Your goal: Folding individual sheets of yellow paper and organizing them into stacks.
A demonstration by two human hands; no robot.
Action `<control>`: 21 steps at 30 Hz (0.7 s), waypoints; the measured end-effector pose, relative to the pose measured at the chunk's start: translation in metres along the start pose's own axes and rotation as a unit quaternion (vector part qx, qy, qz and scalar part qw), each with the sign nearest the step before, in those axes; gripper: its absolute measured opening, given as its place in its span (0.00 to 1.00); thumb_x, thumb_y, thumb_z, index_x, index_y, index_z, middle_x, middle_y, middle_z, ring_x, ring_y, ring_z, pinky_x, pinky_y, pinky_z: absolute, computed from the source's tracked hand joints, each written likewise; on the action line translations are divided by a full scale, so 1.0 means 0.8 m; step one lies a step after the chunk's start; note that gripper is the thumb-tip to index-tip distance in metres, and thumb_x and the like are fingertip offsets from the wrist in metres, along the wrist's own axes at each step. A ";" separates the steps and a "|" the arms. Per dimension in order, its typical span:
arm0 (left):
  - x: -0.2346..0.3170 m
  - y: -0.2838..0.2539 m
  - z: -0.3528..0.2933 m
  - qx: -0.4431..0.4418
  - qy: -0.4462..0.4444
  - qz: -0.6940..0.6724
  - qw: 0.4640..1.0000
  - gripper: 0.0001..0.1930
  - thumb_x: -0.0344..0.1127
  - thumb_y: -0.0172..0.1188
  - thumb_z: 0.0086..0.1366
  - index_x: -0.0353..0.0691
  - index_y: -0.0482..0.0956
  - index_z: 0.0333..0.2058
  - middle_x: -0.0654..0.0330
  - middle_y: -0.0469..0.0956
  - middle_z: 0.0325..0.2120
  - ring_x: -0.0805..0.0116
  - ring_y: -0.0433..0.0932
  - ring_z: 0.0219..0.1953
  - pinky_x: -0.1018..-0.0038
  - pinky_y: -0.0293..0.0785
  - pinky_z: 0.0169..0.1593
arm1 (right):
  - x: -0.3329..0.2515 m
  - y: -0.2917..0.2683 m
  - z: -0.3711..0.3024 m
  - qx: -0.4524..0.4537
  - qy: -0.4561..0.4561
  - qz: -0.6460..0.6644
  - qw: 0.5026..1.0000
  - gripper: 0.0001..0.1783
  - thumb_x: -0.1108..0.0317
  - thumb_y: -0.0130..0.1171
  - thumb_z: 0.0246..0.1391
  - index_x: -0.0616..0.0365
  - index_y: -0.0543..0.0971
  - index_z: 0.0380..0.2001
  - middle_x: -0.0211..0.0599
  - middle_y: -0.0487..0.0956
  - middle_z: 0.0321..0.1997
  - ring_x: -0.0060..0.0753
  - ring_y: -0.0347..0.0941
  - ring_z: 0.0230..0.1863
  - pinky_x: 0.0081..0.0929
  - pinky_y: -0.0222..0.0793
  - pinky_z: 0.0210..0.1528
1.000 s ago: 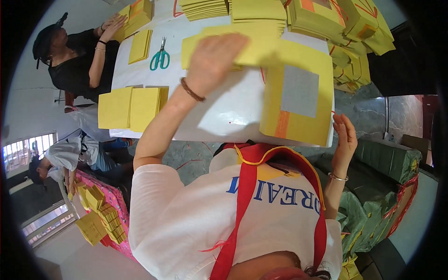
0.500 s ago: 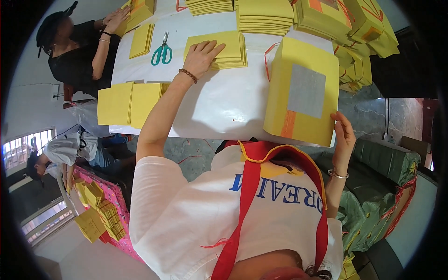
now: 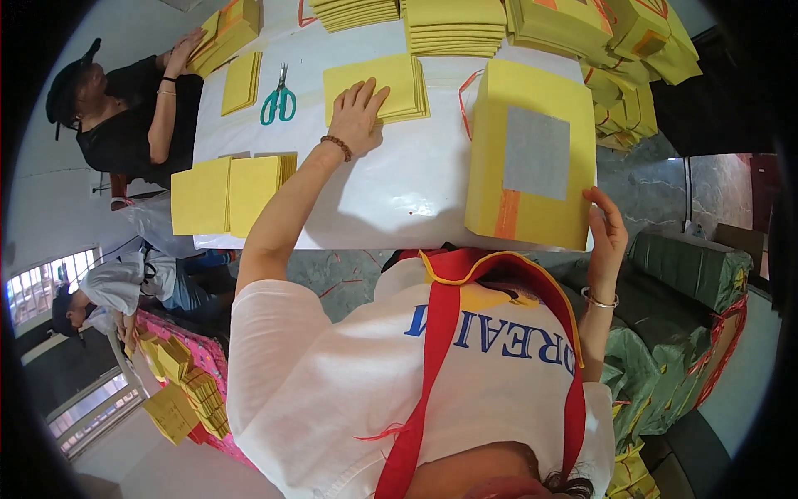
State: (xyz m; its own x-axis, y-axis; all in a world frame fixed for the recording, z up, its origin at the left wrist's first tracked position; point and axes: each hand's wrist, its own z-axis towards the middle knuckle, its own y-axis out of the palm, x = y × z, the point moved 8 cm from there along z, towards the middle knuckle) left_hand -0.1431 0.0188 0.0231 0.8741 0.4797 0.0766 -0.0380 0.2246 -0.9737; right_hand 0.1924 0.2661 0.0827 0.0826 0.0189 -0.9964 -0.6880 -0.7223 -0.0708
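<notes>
My left hand (image 3: 357, 118) lies palm down with spread fingers on the near part of a small stack of yellow paper sheets or envelopes (image 3: 391, 79). Beside its right edge, a tall yellow paper bundle (image 3: 490, 150) stands on the table, with a grey label (image 3: 537, 155) and an orange strip on top. The fingers of my right hand (image 3: 607, 229) are loosely bent and apart at that bundle's right edge, with no object visible in them. Teal-handled scissors (image 3: 279, 101) rest left of the small stack.
The white-covered table (image 3: 391, 200) carries more yellow stacks (image 3: 199, 195) at left and tied bundles (image 3: 561, 25) at the back right. A red cord loop (image 3: 465, 108) lies beside the tall bundle. A co-worker (image 3: 125, 116) handles yellow paper at the far left. Green wrapped bales (image 3: 657, 358) stand at right.
My left hand has slid slightly toward me on the small stack. The right hand stays at the bundle's edge. The whole view has shifted a little.
</notes>
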 end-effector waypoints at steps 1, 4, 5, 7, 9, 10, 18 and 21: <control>0.000 -0.002 0.002 -0.014 0.011 0.003 1.000 0.36 0.30 0.59 0.44 0.45 0.60 0.57 0.51 0.56 0.58 0.50 0.54 0.60 0.56 0.50 0.60 | -0.002 0.000 -0.001 -0.004 -0.020 -0.031 0.999 0.14 0.73 0.50 0.56 0.60 0.74 0.47 0.33 0.75 0.48 0.24 0.67 0.51 0.22 0.60 0.54; -0.002 -0.013 0.007 -0.040 0.015 0.013 0.999 0.38 0.31 0.60 0.42 0.46 0.60 0.57 0.51 0.57 0.58 0.49 0.55 0.59 0.56 0.51 0.60 | -0.007 0.000 -0.002 -0.013 -0.071 -0.102 0.992 0.14 0.72 0.52 0.55 0.59 0.76 0.45 0.33 0.75 0.48 0.26 0.66 0.52 0.24 0.59 0.55; -0.002 -0.018 0.009 -0.032 0.026 0.013 0.999 0.40 0.31 0.60 0.42 0.47 0.59 0.58 0.51 0.57 0.58 0.50 0.55 0.59 0.56 0.50 0.60 | -0.011 0.003 -0.002 -0.023 -0.103 -0.143 0.984 0.13 0.72 0.53 0.54 0.58 0.76 0.44 0.34 0.75 0.49 0.27 0.66 0.53 0.24 0.58 0.55; 0.000 -0.031 0.011 -0.019 0.026 0.020 0.999 0.40 0.31 0.60 0.42 0.47 0.58 0.58 0.51 0.58 0.58 0.50 0.55 0.59 0.57 0.50 0.60 | -0.009 0.004 0.002 -0.021 -0.104 -0.139 0.985 0.13 0.72 0.53 0.54 0.59 0.77 0.43 0.34 0.75 0.48 0.28 0.67 0.52 0.25 0.59 0.55; 0.016 -0.051 0.016 0.012 0.028 0.016 0.999 0.42 0.30 0.59 0.42 0.48 0.56 0.60 0.53 0.57 0.58 0.51 0.56 0.59 0.56 0.52 0.59 | -0.009 0.003 0.002 -0.015 -0.098 -0.137 0.986 0.12 0.72 0.53 0.53 0.60 0.77 0.42 0.35 0.75 0.48 0.29 0.67 0.51 0.25 0.59 0.54; 0.034 -0.062 0.020 0.005 0.039 0.011 0.999 0.42 0.30 0.59 0.42 0.48 0.56 0.60 0.53 0.57 0.58 0.51 0.56 0.59 0.56 0.52 0.59 | -0.014 0.006 0.003 -0.021 -0.107 -0.125 0.986 0.11 0.72 0.53 0.54 0.61 0.77 0.41 0.35 0.76 0.47 0.28 0.68 0.51 0.24 0.60 0.53; 0.271 -0.150 -0.014 -0.017 0.297 -0.220 0.929 0.23 0.34 0.61 0.49 0.40 0.72 0.47 0.55 0.70 0.46 0.57 0.68 0.45 0.65 0.62 0.46 | -0.009 0.009 0.005 0.003 -0.074 -0.056 0.996 0.12 0.66 0.50 0.58 0.65 0.78 0.35 0.33 0.77 0.44 0.23 0.70 0.46 0.20 0.62 0.50; 0.289 -0.142 -0.024 -0.036 0.329 -0.172 0.928 0.21 0.37 0.64 0.48 0.40 0.75 0.42 0.58 0.71 0.42 0.61 0.69 0.40 0.69 0.66 0.39 | -0.006 0.008 0.005 0.002 -0.084 -0.060 0.995 0.13 0.65 0.49 0.58 0.64 0.78 0.35 0.32 0.77 0.45 0.22 0.70 0.45 0.20 0.63 0.49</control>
State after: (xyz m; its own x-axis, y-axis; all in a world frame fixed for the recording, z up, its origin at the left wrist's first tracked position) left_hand 0.0722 0.0880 0.1473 0.9355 -0.2378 0.2613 0.3102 0.1992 -0.9296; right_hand 0.1850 0.2639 0.0866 0.0418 0.2205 -0.9745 -0.6830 -0.7055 -0.1890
